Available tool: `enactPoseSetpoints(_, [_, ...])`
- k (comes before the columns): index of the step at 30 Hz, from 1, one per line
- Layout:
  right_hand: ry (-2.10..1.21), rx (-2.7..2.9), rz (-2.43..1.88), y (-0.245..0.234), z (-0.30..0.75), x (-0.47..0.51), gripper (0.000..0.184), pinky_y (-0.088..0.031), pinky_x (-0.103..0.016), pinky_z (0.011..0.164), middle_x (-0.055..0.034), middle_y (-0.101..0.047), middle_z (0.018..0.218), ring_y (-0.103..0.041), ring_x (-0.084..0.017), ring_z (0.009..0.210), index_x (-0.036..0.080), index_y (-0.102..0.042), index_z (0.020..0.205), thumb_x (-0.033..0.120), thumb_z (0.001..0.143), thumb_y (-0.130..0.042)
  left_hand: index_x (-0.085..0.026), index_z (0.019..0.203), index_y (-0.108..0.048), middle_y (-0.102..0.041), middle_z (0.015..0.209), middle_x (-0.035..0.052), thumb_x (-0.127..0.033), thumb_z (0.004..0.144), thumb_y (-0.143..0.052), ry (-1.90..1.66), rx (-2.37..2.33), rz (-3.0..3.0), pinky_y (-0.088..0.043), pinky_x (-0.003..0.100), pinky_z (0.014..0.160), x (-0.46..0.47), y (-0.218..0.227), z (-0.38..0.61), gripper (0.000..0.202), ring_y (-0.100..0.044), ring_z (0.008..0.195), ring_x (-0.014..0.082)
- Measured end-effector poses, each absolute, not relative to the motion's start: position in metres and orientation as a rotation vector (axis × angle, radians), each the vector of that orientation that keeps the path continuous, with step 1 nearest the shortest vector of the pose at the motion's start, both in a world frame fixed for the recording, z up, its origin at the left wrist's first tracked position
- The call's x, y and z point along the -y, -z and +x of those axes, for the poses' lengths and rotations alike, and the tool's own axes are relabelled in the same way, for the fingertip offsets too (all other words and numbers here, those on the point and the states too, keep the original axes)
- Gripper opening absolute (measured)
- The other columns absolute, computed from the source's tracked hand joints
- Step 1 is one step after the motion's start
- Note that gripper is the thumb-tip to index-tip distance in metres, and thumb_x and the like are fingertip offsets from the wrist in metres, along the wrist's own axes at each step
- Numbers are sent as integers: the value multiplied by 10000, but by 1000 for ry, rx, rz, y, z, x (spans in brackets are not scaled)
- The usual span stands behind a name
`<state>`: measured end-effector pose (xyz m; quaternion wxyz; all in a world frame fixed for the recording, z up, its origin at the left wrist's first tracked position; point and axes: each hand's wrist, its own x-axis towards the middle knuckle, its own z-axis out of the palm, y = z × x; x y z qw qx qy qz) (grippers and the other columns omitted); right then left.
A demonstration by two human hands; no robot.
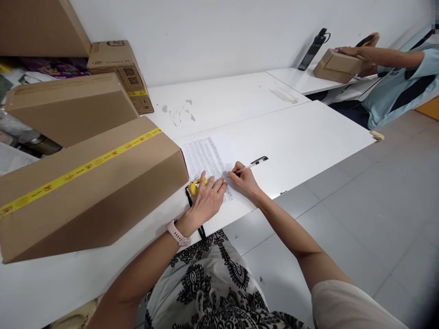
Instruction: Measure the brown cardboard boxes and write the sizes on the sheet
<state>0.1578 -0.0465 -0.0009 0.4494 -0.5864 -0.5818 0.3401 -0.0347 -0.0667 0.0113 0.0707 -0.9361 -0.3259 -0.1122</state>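
Writing posture at a packing table. The right hand [244, 182] is closed, thumb and fingers pinching a pen [252, 164] whose tip meets the printed sheet [202, 157]. The left hand [206, 201] lies open and flat, pinning the sheet, and partly covers a yellow object [195, 186]. A taped carton [89, 183] crowds the sheet at 9 o'clock. The table [308, 137] is open toward 2 o'clock, with its front edge near at 5 o'clock. At 1 o'clock, well apart, a co-worker's hand [348, 50] rests on a small box [334, 67].

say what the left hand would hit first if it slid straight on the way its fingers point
Most likely the right hand, holding a pen just beyond the left hand on the printed sheet.
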Motion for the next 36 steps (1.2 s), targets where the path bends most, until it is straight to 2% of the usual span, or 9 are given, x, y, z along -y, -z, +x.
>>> enactPoseSetpoints(36, [-836,1393,-1454,-3,157,47,219,-295,-280,553,59,-395,591,-363,-119,574,228,-429,660,258,781,-610,-161,1356,-613,-628,1401,105,-184,1015,-369,337,991,-2837,-167,636,1197,67,-12,-35,420,-554,1249,324])
